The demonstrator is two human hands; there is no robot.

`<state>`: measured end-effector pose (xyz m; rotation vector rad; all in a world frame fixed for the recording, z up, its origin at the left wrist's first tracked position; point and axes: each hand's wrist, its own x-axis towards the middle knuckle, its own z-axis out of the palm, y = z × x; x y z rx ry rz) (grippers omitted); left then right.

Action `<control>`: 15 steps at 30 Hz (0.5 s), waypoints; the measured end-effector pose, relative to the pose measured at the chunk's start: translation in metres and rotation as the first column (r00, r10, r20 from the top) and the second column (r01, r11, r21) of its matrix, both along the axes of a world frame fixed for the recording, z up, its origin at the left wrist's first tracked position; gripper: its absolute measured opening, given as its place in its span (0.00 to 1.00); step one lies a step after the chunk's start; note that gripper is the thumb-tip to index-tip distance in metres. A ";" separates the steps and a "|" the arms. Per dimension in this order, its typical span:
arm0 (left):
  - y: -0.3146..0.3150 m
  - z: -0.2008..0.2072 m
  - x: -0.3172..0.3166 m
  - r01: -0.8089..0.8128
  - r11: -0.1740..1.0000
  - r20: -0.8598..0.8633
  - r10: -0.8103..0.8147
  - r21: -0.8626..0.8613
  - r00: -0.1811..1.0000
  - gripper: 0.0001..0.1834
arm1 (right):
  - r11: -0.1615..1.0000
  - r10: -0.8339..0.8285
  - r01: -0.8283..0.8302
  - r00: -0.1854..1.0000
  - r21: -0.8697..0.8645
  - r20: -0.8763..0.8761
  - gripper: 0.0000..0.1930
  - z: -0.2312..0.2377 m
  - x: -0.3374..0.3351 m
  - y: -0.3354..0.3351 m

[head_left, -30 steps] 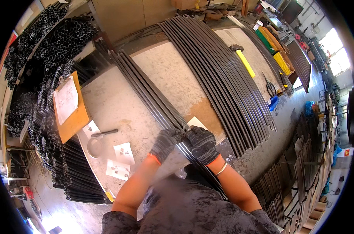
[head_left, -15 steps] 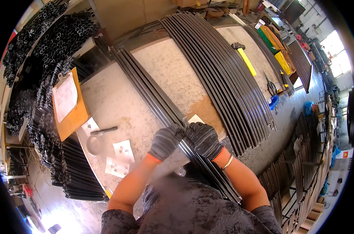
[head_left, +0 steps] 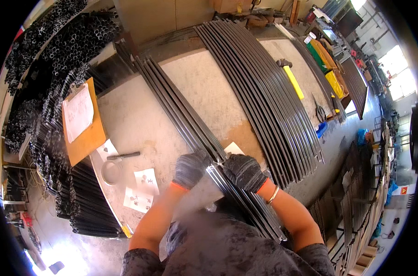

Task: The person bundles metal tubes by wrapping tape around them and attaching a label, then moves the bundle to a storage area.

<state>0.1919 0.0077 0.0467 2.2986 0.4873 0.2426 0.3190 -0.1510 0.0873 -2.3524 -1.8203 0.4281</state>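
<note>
Worktop point(head_left: 190, 73), pale & scuffed, fills the mid view. A tall tube stack point(head_left: 75, 50) rises at approx. 10 o'clock, open round ends showing. A wide row point(head_left: 264, 101) of dark bars lies flat at 2 o'clock, side by side.

Narrow bundle point(head_left: 181, 106) of long, dark metal lengths crosses the worktop diagonally, far end at 10–11 o'clock, near end at 5 o'clock beside the person's body. Can't tell if hollow. Each length prob. manageable alone, but the lot together likely has real wt. Stiff to the touch, one would judge, w/ maybe a little whip at the ends b/c of the length. Smooth, shiny sides look slippery; lengths could slide past each other. Not fragile, tho finish may scratch. Best hold: both hands well apart, either side of mid-length, fingers wrapped right under all the lengths.

Clipboard point(head_left: 97, 133) sits at 9 o'clock, hammer point(head_left: 293, 83) w/ yellow handle at 2.

Both hands wear grey knit gloves. L hand point(head_left: 191, 170), at 7 o'clock, is against the bundle's left side, fingers bent; grip can't be told. R hand point(head_left: 243, 172), betw. 4 & 5 o'clock, lies over its right side, fingers curled, tips hidden; clenched or slack, can't tell.

Smallest: shiny patch point(head_left: 217, 162) betw. the hands, wrap or glare unclear.
</note>
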 end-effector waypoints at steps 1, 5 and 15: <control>0.001 0.000 0.001 -0.012 0.999 0.025 0.013 -0.043 1.000 0.10 | 1.000 -0.014 0.014 1.000 -0.016 0.001 0.12 0.002 0.002 0.001; 0.023 -0.032 -0.016 -0.146 0.910 0.123 0.208 -0.389 0.970 0.15 | 0.998 0.039 -0.050 0.948 -0.027 -0.317 0.12 0.028 0.023 0.010; 0.019 -0.046 -0.003 -0.255 0.371 -0.037 0.505 -0.893 0.862 0.26 | 0.866 -0.454 0.499 0.791 0.004 -0.411 0.37 -0.057 0.029 0.109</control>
